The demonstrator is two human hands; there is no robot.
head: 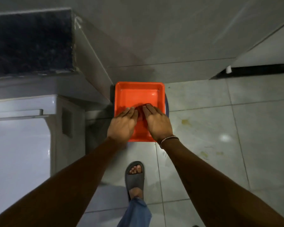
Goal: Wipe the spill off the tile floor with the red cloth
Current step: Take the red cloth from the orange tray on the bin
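An orange-red square tub point(121, 89) stands on the tile floor against the wall. Both hands reach into it from the near side. My left hand point(123, 125) and my right hand point(157, 123) lie side by side, palms down, fingers pressed on a bunched red cloth point(140, 112) that shows only in the gap between them. Yellowish spill marks point(186, 122) stain the pale tiles to the right of the tub, with more yellowish smears point(205, 154) nearer to me.
A white appliance point(20, 145) fills the left side under a dark stone counter point(29, 41). A grey wall point(154, 38) rises behind the tub. My foot in a grey slipper point(134, 177) stands on the tiles just behind the tub. A bright light reflection point(225, 138) sits on the floor.
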